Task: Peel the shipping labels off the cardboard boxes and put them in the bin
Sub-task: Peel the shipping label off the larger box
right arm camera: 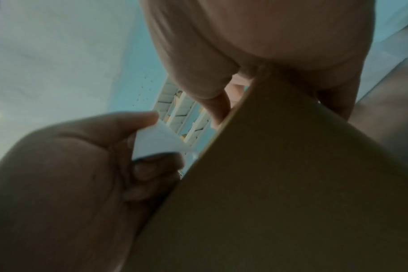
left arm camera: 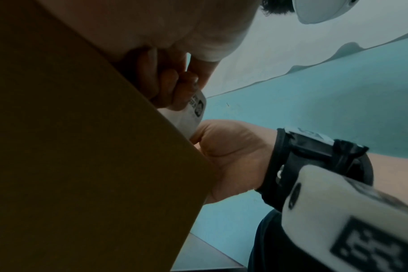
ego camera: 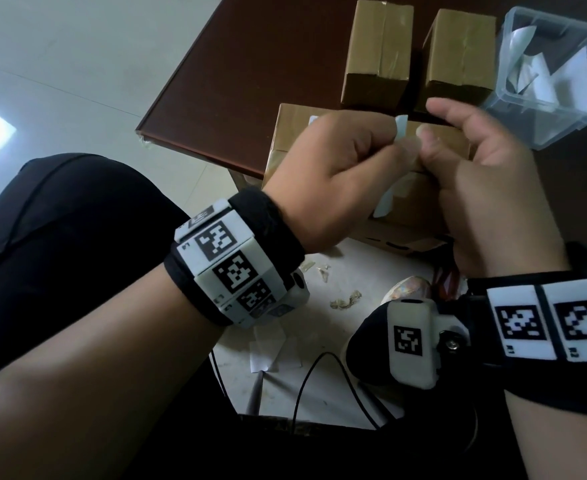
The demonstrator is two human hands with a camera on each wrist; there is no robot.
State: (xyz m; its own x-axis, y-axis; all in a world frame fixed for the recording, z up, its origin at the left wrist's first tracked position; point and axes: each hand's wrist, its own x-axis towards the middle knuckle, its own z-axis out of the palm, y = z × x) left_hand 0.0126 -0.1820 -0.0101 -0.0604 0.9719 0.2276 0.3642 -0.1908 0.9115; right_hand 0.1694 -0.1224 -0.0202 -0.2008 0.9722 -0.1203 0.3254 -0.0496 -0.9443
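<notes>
A cardboard box (ego camera: 290, 133) leans over the near edge of the dark table. Its white shipping label (ego camera: 403, 127) is partly lifted off. My left hand (ego camera: 390, 150) pinches the loose label between thumb and fingers; the left wrist view shows printed text on the label (left arm camera: 193, 110). My right hand (ego camera: 434, 143) grips the box, thumb on top and fingers curled behind it. From the right wrist, the box (right arm camera: 291, 184) fills the frame beside the pinched label (right arm camera: 154, 143). A clear plastic bin (ego camera: 558, 110) holding white labels stands at the back right.
Two smaller taped cardboard boxes (ego camera: 377, 53) (ego camera: 460, 53) stand behind the hands on the brown table (ego camera: 243, 81). Below, the floor holds tape scraps (ego camera: 347, 302), white sheets (ego camera: 274, 348) and a black cable (ego camera: 319, 368). My dark-clothed knee fills the left.
</notes>
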